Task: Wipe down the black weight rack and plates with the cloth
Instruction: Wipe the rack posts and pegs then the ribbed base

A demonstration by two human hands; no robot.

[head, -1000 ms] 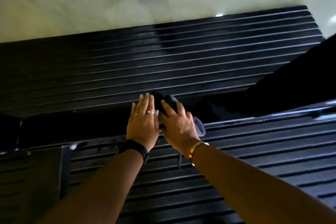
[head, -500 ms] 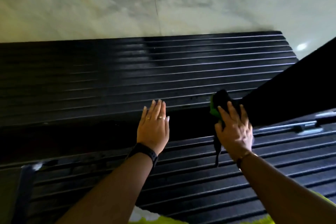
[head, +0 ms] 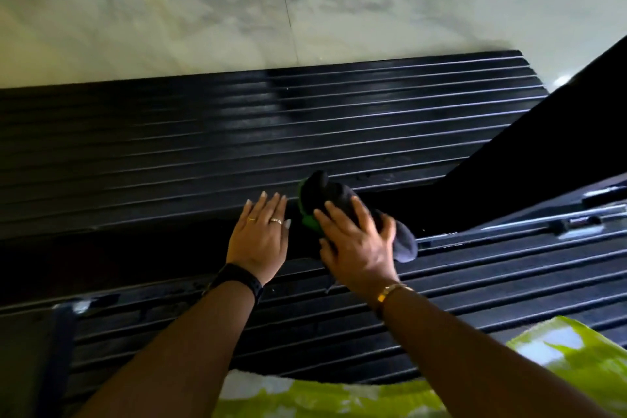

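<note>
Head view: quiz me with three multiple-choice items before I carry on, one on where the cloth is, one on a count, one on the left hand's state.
1. Where is the cloth?
A. Under the right hand, on the black rack
B. Inside a bucket
C. Hung on a hook

2. How many rings does the left hand wear?
A. None
B. Two
C. Four

3. How does the left hand lie?
A. Flat on the rack, fingers straight
B. Clenched in a fist
C. Pinching the cloth

Answers:
1 A: the right hand holds the dark-and-green cloth against the ribbed rack.
2 B: one ring shows on each of two fingers.
3 A: it lies palm down with straight fingers, beside the cloth and not on it.
</note>
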